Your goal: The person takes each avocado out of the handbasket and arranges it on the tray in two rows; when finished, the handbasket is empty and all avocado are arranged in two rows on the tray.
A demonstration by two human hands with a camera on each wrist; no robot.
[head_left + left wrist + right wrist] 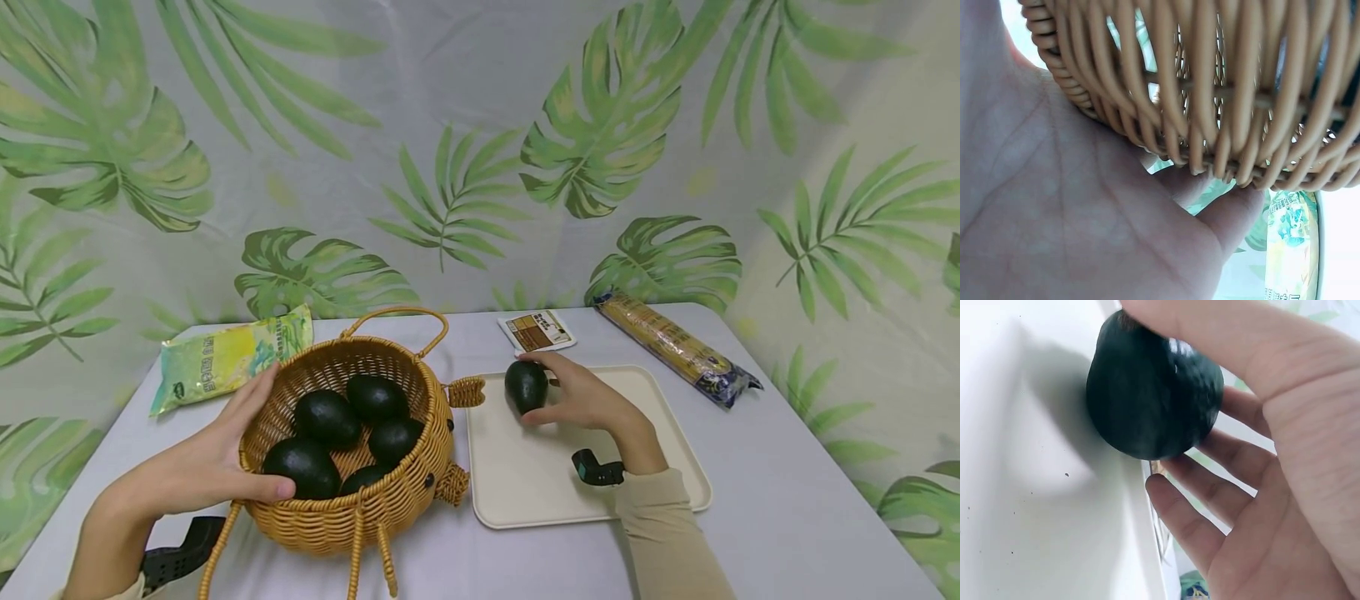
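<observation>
My right hand (588, 396) holds a dark green avocado (527, 385) between thumb and fingers, over the far left part of a cream tray (540, 492). In the right wrist view, the avocado (1147, 394) casts a shadow on the tray; whether it touches the tray I cannot tell. On the left, my left hand (202, 462) grips the side of a wicker basket (330, 529), thumb over the rim and fingers along the outside. Inside the basket lie several more avocados (327, 418). The left wrist view shows the palm (1085, 206) against the basket's woven wall (1210, 94).
Behind the basket on the left lies a green and yellow packet (225, 358). Beyond the tray is a small white and brown packet (537, 331). A long clear and blue package (675, 346) lies at the back right. Leaf-patterned cloth (480, 167) hangs behind the white table (810, 517).
</observation>
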